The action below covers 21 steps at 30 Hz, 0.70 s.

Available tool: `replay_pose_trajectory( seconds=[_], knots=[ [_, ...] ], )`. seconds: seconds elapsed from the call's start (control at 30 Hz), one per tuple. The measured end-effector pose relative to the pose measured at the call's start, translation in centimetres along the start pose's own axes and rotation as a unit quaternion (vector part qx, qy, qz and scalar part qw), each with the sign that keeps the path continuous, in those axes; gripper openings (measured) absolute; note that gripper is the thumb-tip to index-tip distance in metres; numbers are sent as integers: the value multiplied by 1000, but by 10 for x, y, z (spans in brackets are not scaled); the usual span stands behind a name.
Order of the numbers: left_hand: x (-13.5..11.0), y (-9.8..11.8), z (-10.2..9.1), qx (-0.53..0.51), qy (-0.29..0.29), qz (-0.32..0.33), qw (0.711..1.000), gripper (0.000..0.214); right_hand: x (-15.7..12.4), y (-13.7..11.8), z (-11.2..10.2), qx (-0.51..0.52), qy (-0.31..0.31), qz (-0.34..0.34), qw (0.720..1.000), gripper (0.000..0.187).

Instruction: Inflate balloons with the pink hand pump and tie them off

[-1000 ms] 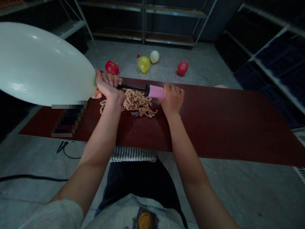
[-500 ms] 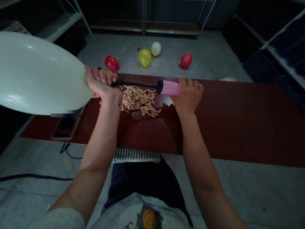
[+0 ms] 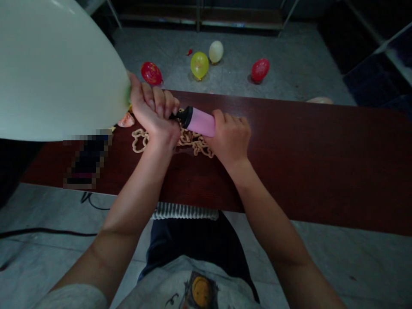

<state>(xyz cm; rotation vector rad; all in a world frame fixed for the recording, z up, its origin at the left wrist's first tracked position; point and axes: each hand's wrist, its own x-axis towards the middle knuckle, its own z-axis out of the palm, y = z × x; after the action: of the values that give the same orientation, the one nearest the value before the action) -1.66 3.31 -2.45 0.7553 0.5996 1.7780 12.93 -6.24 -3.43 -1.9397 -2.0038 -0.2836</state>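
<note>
A big pale white balloon (image 3: 61, 77) fills the upper left, its neck hidden in my left hand (image 3: 156, 105). The same hand is closed around the black end of a hand balloon pump (image 3: 200, 121), next to that neck. My right hand (image 3: 232, 135) is wrapped round the pump's pink barrel, whose black collar sits close to my left fingers; hardly any of the rod shows. Beneath both hands a heap of tan, rope-like strands (image 3: 202, 148) lies on the dark red table (image 3: 309, 163), partly covered by the hands and pump.
On the floor beyond the table lie a yellow balloon (image 3: 199, 65), a small white balloon (image 3: 216, 51) and two red balloons (image 3: 151, 73). A blurred-out phone-like object (image 3: 88, 161) rests at the table's left. Shelving (image 3: 238, 17) stands behind.
My right hand has pushed the pink barrel left toward my left hand, so the black rod has slid inside. The big balloon looks larger, and the view has tilted slightly down.
</note>
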Motion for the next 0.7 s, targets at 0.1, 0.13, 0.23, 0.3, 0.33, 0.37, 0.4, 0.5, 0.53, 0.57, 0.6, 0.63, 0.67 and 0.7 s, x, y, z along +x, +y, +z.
replay_pose_trajectory(
  seconds=[0.1, 0.13, 0.23, 0.3, 0.33, 0.37, 0.4, 0.5, 0.53, 0.57, 0.6, 0.63, 0.67, 0.7],
  knots=[
    [14, -3, -15, -6, -12, 6, 1000, 60, 2, 5, 4, -4, 24, -1, 1000, 33],
    [19, -3, -19, -11, -9, 3, 1000, 59, 3, 5, 5, -5, 35, -4, 999, 32],
    [28, -4, -26, -38, 16, -8, 999, 57, 7, 5, 8, -13, 57, -11, 998, 33],
    [28, -6, -24, -53, 36, -10, 998, 58, 8, 5, 9, -25, 54, -10, 998, 35],
    [27, -7, -21, -56, 45, -9, 997, 58, 9, 6, 10, -30, 51, -8, 998, 35],
    [25, -7, -19, -57, 51, -11, 997, 58, 9, 7, 10, -34, 49, -5, 998, 35],
    [24, -7, -16, -57, 58, -13, 997, 57, 9, 9, 11, -36, 51, 0, 998, 34],
    [26, -4, -15, -62, 62, -17, 996, 55, 9, 19, 12, -37, 65, 20, 997, 32],
    [28, -2, -17, -65, 64, -16, 996, 55, 9, 24, 13, -38, 70, 27, 996, 31],
    [31, -1, -19, -67, 64, -16, 996, 55, 9, 28, 13, -40, 74, 36, 996, 30],
    [34, 1, -22, -65, 62, -19, 996, 55, 9, 33, 14, -41, 77, 44, 995, 30],
    [36, 2, -24, -61, 59, -21, 996, 55, 9, 38, 14, -43, 80, 54, 994, 30],
    [38, 3, -26, -55, 56, -20, 997, 55, 9, 44, 14, -44, 84, 63, 993, 30],
    [39, 5, -27, -49, 54, -15, 997, 54, 9, 49, 15, -46, 89, 72, 992, 30]
  ],
)
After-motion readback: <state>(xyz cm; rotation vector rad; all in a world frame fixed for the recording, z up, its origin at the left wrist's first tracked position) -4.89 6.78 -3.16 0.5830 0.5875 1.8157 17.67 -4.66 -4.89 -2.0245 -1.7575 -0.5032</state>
